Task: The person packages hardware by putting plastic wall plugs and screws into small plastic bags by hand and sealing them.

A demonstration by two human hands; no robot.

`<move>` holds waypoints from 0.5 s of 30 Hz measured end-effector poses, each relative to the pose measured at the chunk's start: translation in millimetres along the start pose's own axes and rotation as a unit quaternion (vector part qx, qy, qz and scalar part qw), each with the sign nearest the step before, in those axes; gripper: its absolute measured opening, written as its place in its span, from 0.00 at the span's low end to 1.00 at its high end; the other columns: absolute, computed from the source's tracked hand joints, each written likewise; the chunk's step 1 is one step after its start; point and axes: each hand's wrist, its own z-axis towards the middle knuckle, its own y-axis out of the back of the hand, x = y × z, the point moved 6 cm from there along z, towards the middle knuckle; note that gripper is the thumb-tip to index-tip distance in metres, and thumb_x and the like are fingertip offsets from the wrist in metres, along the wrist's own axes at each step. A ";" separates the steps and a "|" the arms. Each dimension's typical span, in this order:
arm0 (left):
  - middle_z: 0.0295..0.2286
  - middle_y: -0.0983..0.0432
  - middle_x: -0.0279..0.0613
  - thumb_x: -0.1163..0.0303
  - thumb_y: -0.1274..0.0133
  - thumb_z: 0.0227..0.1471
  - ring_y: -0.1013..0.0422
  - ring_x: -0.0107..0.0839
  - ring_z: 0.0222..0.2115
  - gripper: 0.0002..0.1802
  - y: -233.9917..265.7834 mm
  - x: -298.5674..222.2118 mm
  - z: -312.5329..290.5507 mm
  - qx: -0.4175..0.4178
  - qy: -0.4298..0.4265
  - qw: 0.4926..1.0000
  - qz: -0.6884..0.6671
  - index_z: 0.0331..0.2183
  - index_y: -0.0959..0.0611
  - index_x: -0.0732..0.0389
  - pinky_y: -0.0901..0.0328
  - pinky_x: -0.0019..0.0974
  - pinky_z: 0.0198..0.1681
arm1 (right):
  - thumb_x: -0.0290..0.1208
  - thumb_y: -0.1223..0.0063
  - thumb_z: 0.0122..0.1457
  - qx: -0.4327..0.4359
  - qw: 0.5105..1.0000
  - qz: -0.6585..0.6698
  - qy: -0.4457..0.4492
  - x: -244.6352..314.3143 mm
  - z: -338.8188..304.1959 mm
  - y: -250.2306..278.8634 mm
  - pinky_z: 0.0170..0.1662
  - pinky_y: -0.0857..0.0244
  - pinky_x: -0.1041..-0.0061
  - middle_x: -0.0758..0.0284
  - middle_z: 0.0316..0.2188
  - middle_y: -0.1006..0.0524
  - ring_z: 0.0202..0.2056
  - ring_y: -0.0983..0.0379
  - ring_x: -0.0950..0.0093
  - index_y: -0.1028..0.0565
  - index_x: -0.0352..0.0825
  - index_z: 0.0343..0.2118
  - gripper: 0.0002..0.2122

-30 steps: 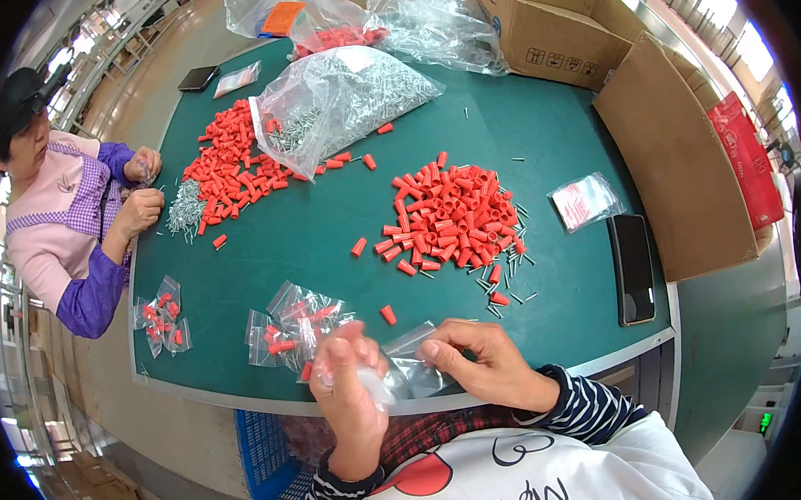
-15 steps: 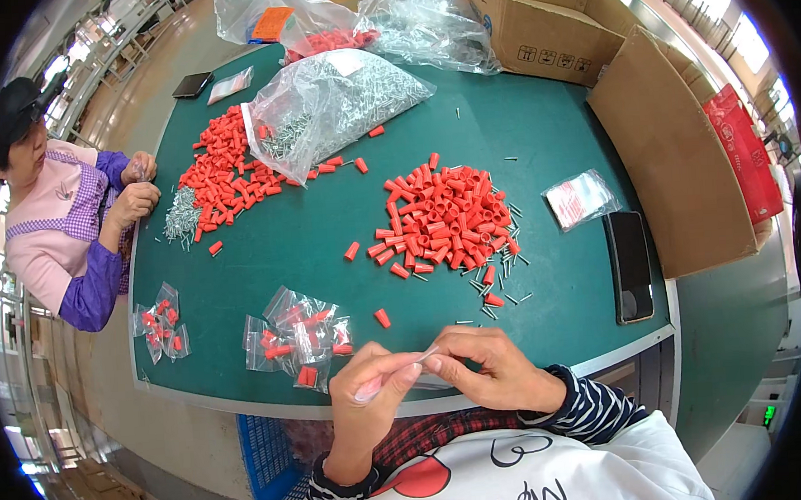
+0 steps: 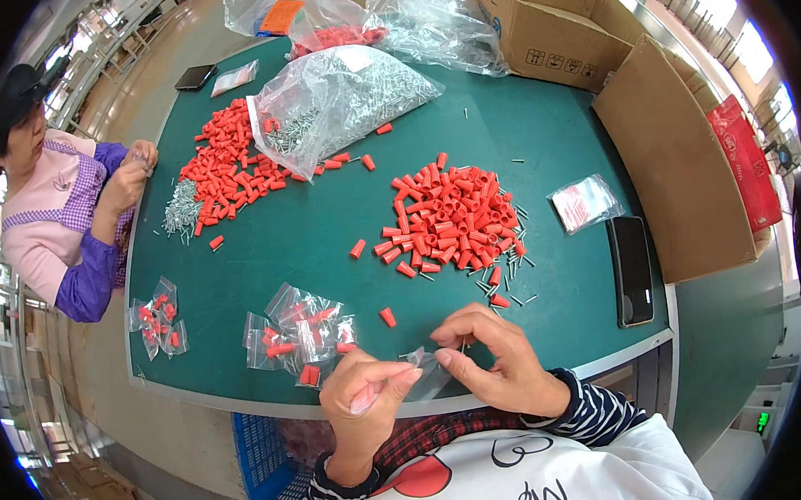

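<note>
My left hand (image 3: 369,398) is closed in a pinch on a small clear plastic bag (image 3: 430,380), which hangs between my hands above the table's near edge. Something pale pink shows inside the same hand. My right hand (image 3: 499,358) is curled at the bag's other side, its thumb by the plastic. A thin, small item peeks out among these fingers, too small to name. Beyond my hands lies a heap of red plastic caps (image 3: 458,215), with loose screws (image 3: 515,267) at its right. To the left sit filled clear bags (image 3: 301,332) holding red caps.
A co-worker (image 3: 72,213) sits at the left near another red cap pile (image 3: 233,164) and screws (image 3: 183,209). A big clear bag of screws (image 3: 347,99) lies at the back. On the right are a phone (image 3: 632,269), a bag stack (image 3: 584,202) and cardboard boxes (image 3: 677,163).
My hands have drawn slightly apart, the right one moving up and right. More of the clear bag now shows between them. The co-worker's hands have shifted slightly.
</note>
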 end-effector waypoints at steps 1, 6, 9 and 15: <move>0.19 0.31 0.32 0.74 0.29 0.39 0.39 0.22 0.20 0.10 1.5 -0.7 -0.4 -0.018 -0.001 1.000 0.006 0.25 0.15 0.63 0.46 0.26 0.24 | 0.20 0.42 0.54 0.001 1.000 -0.001 0.000 0.9 -0.7 1.1 0.35 0.33 0.74 0.62 0.31 0.26 0.30 0.28 0.71 0.24 0.30 0.36 0.06; 0.19 0.31 0.32 0.74 0.27 0.35 0.39 0.21 0.20 0.13 1.7 -0.6 -2.0 -0.027 -0.020 0.999 0.021 0.24 0.18 0.61 0.45 0.26 0.24 | 0.19 0.39 0.51 0.004 0.996 -0.065 0.066 11.6 -1.4 2.4 0.36 0.36 0.73 0.64 0.29 0.26 0.34 0.29 0.70 0.23 0.31 0.36 0.09; 0.20 0.30 0.32 0.74 0.26 0.34 0.38 0.21 0.20 0.15 1.9 1.6 -2.8 -0.029 -0.028 0.999 0.016 0.23 0.19 0.60 0.44 0.26 0.24 | 0.20 0.39 0.51 0.023 0.992 -0.090 0.089 20.2 -1.6 3.3 0.36 0.37 0.73 0.66 0.29 0.26 0.33 0.29 0.68 0.22 0.32 0.36 0.09; 0.20 0.29 0.33 0.75 0.27 0.34 0.38 0.21 0.20 0.15 -3.9 0.9 -2.5 0.012 -0.016 1.000 0.003 0.23 0.20 0.60 0.44 0.26 0.24 | 0.26 0.38 0.54 0.083 0.996 -0.021 -0.012 10.1 -1.6 -5.2 0.33 0.37 0.77 0.67 0.28 0.26 0.31 0.29 0.73 0.19 0.32 0.35 0.07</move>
